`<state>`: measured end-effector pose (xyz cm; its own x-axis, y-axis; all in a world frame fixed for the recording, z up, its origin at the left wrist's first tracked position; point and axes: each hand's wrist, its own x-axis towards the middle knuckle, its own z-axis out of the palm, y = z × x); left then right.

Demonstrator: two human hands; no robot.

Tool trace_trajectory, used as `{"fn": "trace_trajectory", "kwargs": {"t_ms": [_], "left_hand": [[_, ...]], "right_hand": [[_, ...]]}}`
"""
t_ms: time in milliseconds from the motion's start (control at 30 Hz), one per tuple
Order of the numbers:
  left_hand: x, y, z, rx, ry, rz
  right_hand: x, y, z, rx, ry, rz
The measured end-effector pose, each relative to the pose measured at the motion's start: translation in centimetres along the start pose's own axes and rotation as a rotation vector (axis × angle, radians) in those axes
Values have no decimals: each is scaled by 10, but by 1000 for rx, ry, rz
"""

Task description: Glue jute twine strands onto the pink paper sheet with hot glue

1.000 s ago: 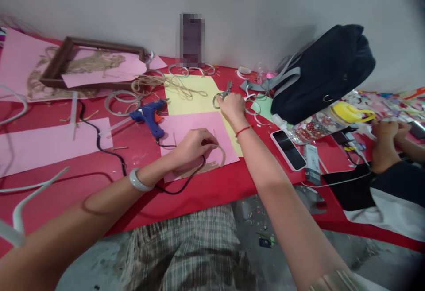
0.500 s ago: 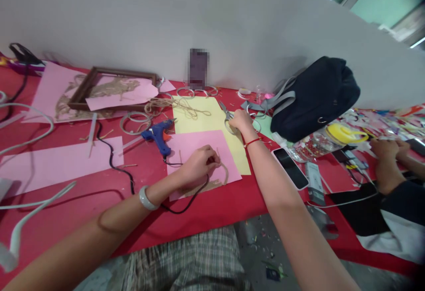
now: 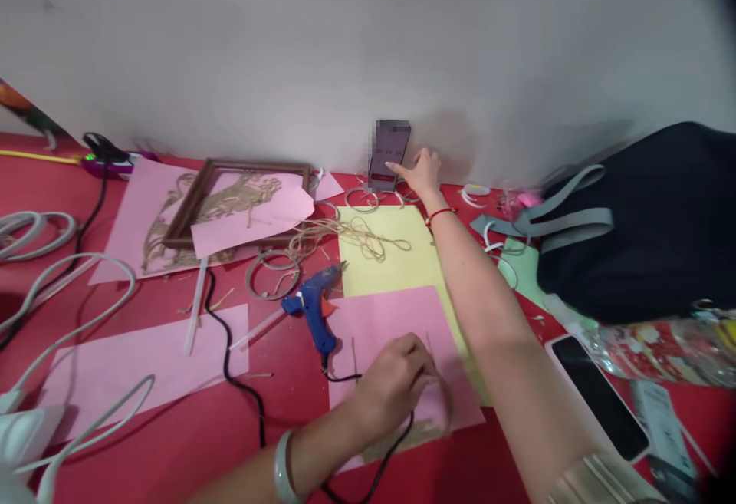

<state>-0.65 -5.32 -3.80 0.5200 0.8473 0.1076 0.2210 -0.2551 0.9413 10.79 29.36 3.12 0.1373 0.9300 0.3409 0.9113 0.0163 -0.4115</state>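
My left hand (image 3: 396,381) is closed in a pinch over the pink sheet (image 3: 396,312), on a strand of brown twine (image 3: 445,400) that curves out from the fingers. My right hand (image 3: 422,174) reaches to the phone (image 3: 389,153) leaning against the wall. Its thumb is at the lower part of the screen and its fingers are apart, with nothing held. A blue glue gun (image 3: 315,304) lies beside the pink sheet, its cord passing under my left hand. Loose twine (image 3: 362,235) rests on the yellow sheet (image 3: 373,283). The scissors do not show; my right forearm covers that area.
At the left, a wooden frame (image 3: 187,205) lies over pink paper with twine figures. White cables (image 3: 129,274) loop at the far left. A dark bag (image 3: 638,235), a second phone (image 3: 601,396) and a clear bottle (image 3: 661,350) are at the right. Tape rings (image 3: 273,274) lie around.
My right hand has left the scissors and moved up to the phone at the wall. My left hand keeps its pinch over the pink sheet. The view has shifted left and closer.
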Motion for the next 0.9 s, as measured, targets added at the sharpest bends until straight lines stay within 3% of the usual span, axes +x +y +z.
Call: {"fn": "trace_trajectory", "kwargs": {"t_ms": [167,300,400,533,600,667,767,900], "left_hand": [[-4,-4,3,-51,9,-11],[-3,-5,3,-52,-3,8],[0,-3,0,-29,-14,4],[4,4,-7,17,-48,-20],[5,8,-9,35,-54,-15],[7,10,-12,48,-46,-6],[10,10,-13,68,-29,17],[14,9,-14,107,-23,69]], "right_hand": [[16,6,11,-3,-23,-55],[2,18,-13,3,-8,-118],[-45,45,-45,2,-28,-187],[-143,102,-85,-83,-140,-279],[-182,125,-95,-162,-164,-263],[-204,136,-99,-217,-174,-243],[-206,134,-98,-312,-230,-175],[-186,117,-99,-393,-320,-111]]}}
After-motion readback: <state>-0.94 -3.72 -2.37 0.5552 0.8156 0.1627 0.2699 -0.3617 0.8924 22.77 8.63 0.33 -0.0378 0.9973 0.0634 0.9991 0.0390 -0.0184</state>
